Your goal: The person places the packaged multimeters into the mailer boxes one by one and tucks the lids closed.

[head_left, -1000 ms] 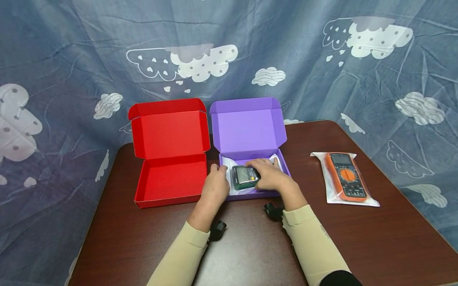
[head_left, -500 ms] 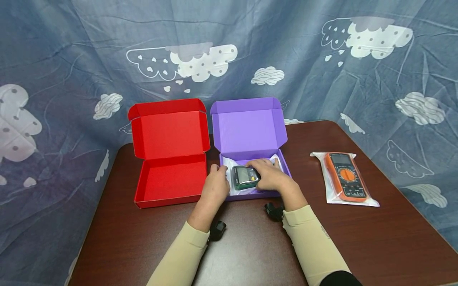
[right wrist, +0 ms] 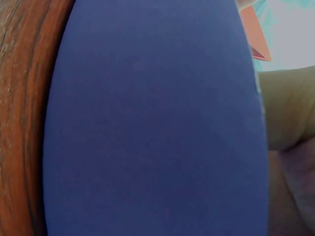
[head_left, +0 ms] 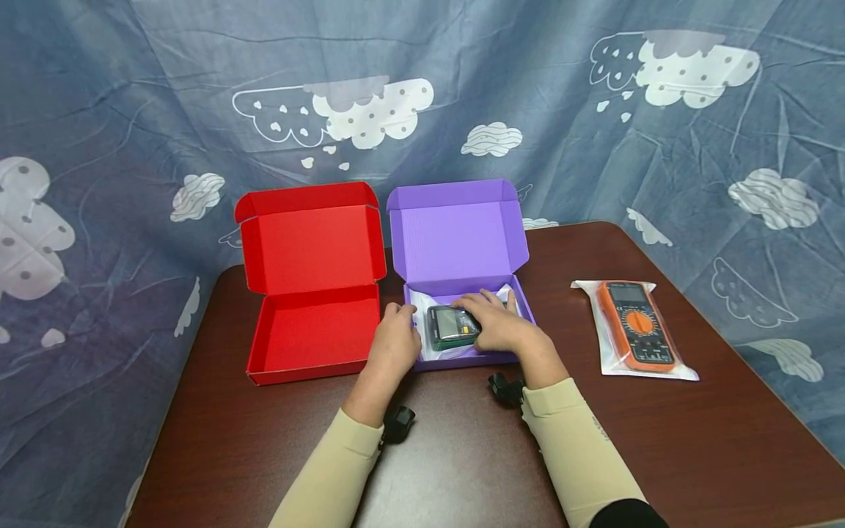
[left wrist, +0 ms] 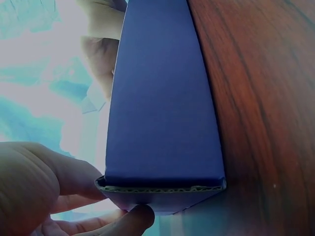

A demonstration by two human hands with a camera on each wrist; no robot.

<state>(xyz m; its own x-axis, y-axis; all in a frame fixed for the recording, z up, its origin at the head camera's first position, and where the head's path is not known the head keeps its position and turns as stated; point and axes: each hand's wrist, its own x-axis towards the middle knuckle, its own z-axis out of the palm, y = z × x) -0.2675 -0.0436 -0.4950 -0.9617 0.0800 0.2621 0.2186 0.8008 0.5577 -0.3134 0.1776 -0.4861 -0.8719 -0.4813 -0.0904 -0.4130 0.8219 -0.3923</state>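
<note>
A dark-faced green multimeter [head_left: 452, 328] lies in the purple box [head_left: 462, 361], on white wrapping [head_left: 425, 303]. My right hand [head_left: 498, 323] reaches into that box and grips the right end of the multimeter, covering its lower part. At the box's left side, my left hand [head_left: 396, 341] pinches the side wall. In the left wrist view, fingers [left wrist: 135, 222] of the left hand lie on both sides of the purple wall [left wrist: 162, 108]. The right wrist view is mostly filled by the purple front wall [right wrist: 157, 123], with part of the right hand [right wrist: 290, 118] behind it.
An open red box [head_left: 317, 334] stands left of the purple one, its lid raised. Farther right on the brown table [head_left: 449, 455] lies an orange multimeter [head_left: 639, 326] in a clear bag. A blue cloud-patterned cloth [head_left: 548, 73] hangs behind the table.
</note>
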